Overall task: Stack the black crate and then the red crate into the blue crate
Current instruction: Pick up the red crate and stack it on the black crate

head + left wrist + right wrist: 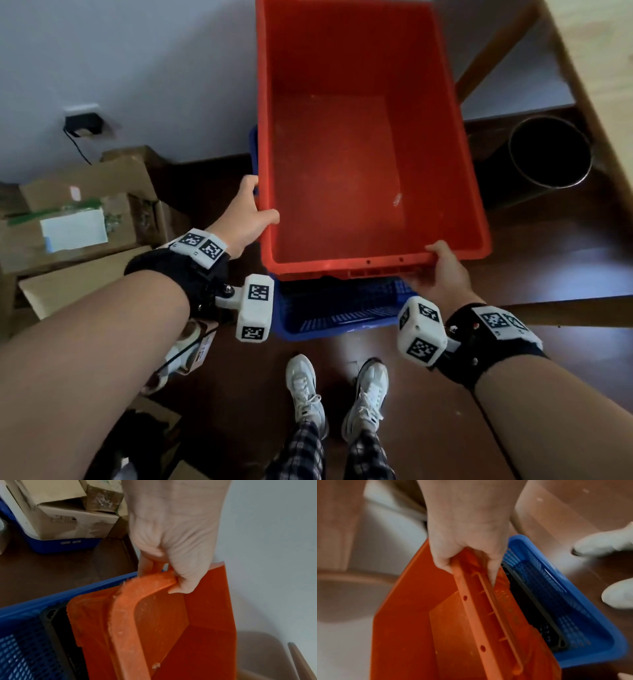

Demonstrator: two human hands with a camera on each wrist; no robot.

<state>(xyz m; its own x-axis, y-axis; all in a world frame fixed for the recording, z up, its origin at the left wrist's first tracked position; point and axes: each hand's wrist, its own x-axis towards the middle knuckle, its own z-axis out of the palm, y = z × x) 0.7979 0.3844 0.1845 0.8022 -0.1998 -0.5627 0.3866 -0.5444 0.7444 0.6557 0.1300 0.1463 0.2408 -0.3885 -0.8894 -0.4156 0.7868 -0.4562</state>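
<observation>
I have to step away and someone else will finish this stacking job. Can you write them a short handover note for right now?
Left hand grips the left rim of the red crate; right hand grips its near rim.
The red crate is held over the blue crate on the floor.
Done: black crate already sits in the blue crate.
Left: lower the red crate into the black crate, then let go.

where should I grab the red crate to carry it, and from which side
Grip the red crate by its rolled top rim, from above at two sides. The rim overhangs the smooth walls, so fingers hook under it. Here the left hand holds the left rim and the right hand the near rim's right end.
</observation>
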